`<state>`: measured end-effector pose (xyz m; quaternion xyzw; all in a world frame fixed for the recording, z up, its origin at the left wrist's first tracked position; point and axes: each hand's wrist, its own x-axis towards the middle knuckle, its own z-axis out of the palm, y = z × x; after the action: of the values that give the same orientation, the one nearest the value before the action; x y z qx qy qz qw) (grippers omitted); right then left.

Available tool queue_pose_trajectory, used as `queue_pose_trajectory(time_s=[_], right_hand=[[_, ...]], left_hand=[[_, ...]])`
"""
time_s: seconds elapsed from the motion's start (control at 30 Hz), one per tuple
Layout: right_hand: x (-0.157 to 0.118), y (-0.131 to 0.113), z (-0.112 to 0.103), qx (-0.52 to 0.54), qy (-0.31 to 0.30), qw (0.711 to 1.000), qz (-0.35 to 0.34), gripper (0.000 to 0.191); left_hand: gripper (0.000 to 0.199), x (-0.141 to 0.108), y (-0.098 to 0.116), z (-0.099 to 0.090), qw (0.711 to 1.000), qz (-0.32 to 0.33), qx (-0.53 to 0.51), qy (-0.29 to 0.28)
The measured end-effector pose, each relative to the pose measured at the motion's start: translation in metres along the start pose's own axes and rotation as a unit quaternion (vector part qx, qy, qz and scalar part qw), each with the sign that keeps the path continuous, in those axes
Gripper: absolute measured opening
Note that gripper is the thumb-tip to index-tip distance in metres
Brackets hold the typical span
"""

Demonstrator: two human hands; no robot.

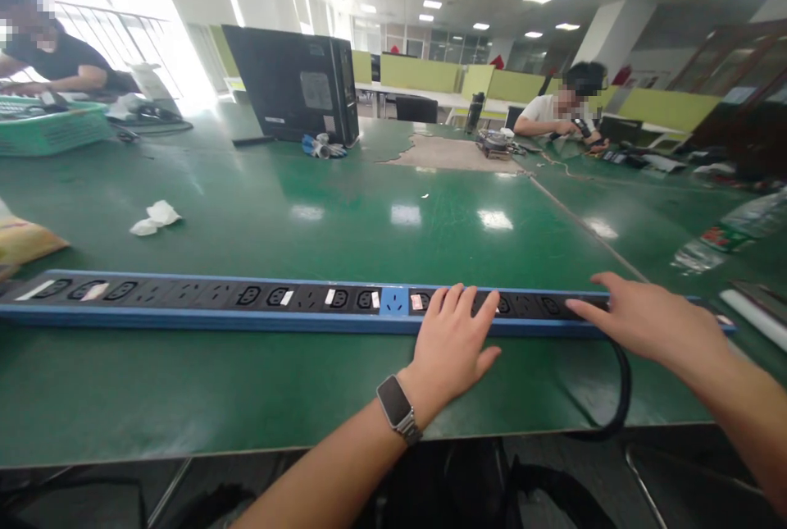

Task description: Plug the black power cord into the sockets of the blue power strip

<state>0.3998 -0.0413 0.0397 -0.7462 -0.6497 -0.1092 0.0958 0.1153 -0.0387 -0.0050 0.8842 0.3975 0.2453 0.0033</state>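
Observation:
A long blue and black power strip [215, 294] lies across the green table, with several sockets facing up and white and pink stickers on some. One socket block is blue. My left hand [452, 340], with a watch [397, 406] on the wrist, rests with fingers spread over the strip just right of that block. Over the strip's right part is my right hand [645, 316], thumb and forefinger apart, holding nothing that shows. Whether it touches the strip I cannot tell. A black cable [624, 389] curves down from beneath the strip near the right hand.
A black computer tower [288, 86] stands at the back beside gloves [323, 146]. Crumpled tissue [156, 217] and a green basket [55, 131] are on the left. A plastic bottle [731, 230] lies at right. Two people sit across the table [344, 217].

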Motion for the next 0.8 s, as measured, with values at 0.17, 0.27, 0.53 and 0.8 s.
queue_pose_trajectory(time_s=[0.17,0.27,0.53,0.8], right_hand=[[-0.003,0.022,-0.005,0.128,-0.144,0.981,0.03,0.052],[0.002,0.016,-0.036,0.235,0.023,0.958,0.164,0.056],[-0.011,-0.094,-0.065,0.383,-0.162,0.91,-0.014,0.058],[-0.017,-0.083,0.016,0.287,0.152,0.945,-0.027,0.044]], left_hand=[[0.041,-0.001,-0.002,0.01,0.999,-0.001,0.038,0.011],[0.034,0.002,0.003,0.017,0.999,-0.016,0.046,0.016],[0.075,0.01,0.003,0.002,0.985,-0.044,-0.139,0.087],[0.035,-0.045,-0.093,-0.068,0.942,-0.165,-0.099,0.277]])
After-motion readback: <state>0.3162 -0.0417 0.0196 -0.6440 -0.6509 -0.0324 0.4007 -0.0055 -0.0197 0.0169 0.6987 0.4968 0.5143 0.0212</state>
